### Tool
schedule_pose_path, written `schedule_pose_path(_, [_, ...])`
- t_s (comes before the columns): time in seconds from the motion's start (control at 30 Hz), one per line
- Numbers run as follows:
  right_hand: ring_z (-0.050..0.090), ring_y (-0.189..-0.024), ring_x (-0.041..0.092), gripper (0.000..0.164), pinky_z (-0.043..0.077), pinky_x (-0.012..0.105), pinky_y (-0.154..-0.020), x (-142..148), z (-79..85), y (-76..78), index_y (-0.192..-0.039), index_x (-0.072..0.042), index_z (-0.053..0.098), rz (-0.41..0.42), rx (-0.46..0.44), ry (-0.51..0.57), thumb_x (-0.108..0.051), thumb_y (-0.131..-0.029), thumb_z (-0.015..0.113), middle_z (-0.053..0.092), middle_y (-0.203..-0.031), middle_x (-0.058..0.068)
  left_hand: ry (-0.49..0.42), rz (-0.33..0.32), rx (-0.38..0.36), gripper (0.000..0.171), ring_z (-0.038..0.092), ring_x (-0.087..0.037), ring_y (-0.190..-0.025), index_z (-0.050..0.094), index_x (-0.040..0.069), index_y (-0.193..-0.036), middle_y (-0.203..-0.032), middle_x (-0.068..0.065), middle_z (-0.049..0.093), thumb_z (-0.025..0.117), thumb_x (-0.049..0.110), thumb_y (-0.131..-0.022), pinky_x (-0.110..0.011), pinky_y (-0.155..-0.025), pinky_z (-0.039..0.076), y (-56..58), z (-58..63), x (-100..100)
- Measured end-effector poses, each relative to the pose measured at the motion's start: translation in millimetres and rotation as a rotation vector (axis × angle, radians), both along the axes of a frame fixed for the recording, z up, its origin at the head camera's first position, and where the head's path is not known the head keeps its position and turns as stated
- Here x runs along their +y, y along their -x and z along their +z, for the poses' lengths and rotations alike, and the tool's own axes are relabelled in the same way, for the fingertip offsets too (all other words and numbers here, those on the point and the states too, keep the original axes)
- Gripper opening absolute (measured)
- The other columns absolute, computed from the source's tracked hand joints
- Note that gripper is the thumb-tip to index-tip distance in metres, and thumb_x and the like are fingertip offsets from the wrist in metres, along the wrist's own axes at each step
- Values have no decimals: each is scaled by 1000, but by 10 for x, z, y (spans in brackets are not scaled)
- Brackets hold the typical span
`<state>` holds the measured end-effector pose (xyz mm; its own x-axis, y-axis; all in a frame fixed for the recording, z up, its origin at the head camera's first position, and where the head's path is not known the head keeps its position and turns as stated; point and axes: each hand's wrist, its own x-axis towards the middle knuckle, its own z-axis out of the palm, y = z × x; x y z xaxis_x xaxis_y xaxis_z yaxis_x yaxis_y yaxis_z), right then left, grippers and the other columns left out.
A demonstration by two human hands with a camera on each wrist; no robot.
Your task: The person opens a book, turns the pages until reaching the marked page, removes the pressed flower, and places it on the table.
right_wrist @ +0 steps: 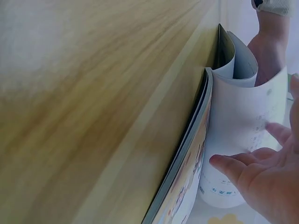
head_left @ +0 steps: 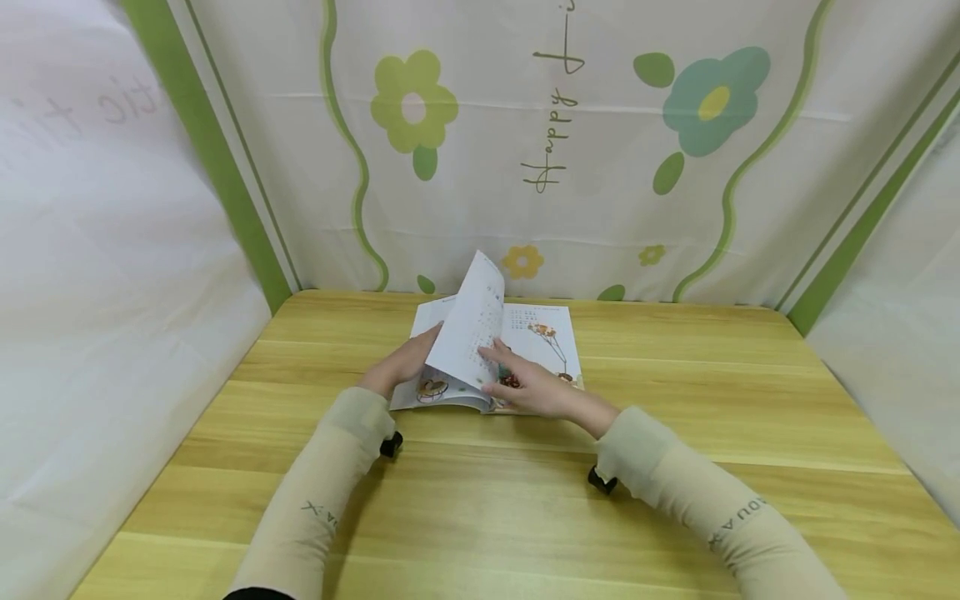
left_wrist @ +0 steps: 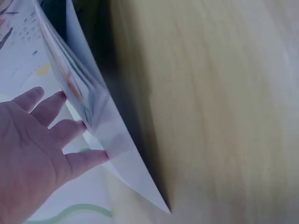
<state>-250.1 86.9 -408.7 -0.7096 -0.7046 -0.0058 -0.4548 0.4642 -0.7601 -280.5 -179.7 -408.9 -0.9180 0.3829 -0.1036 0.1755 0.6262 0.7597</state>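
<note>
An illustrated paper book (head_left: pixel 540 350) lies spread on the table, with one page (head_left: pixel 468 325) standing up and curving over its middle. My left hand (head_left: pixel 401 362) is at the book's left side, partly hidden behind that page. In the left wrist view, the left hand (left_wrist: pixel 37 149) has its fingers spread, with the fingertips at the edges of several pages (left_wrist: pixel 79 88). On the other side, my right hand (head_left: pixel 536 385) reaches over the right half of the book. Its fingers (right_wrist: pixel 233 168) are extended towards the raised page (right_wrist: pixel 238 126) in the right wrist view; whether they touch it is unclear.
The book rests near the back of a wood-grain table (head_left: pixel 480 508). A white curtain (head_left: pixel 480 217) with printed flowers hangs behind the table's far edge, and pale fabric walls (head_left: pixel 97 292) flank both sides. Each wrist carries a small black device (head_left: pixel 602 480).
</note>
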Motion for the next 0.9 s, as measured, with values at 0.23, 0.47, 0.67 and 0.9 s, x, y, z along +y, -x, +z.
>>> schedule_pose_path(0.23, [12,-154,37,64,17,51,-123,-19,14,-15,-160,-7,34,23,53,-61,-33,-107,57,3,-168,20,-171,37,-102,68,8,-34,-156,3,12,-166,-170,-16,9,8,51,-111,-52,-124,9,46,22,-28])
schedule_pose_path(0.47, [15,-154,35,64,20,52,-122,-44,21,-22,-160,-10,35,49,28,-106,-40,-107,54,7,-169,17,-56,54,-62,94,7,-36,-155,-16,12,-163,-170,-18,-1,53,42,-107,-54,-123,14,52,-3,-20])
schedule_pose_path(0.67, [18,-153,37,65,22,53,-121,-98,32,-31,-160,-9,36,61,23,-134,-43,-107,53,7,-169,17,-15,57,-36,92,-5,-37,-155,-5,11,-165,-168,-19,-15,60,31,-105,-55,-123,8,45,-16,26])
schedule_pose_path(0.9, [21,-152,40,63,24,56,-120,-166,-6,-47,-159,-11,39,50,53,-193,-44,-107,53,6,-170,16,104,19,-1,72,-8,-46,-152,16,9,-165,-168,-21,-11,54,25,-107,-62,-121,2,31,5,90])
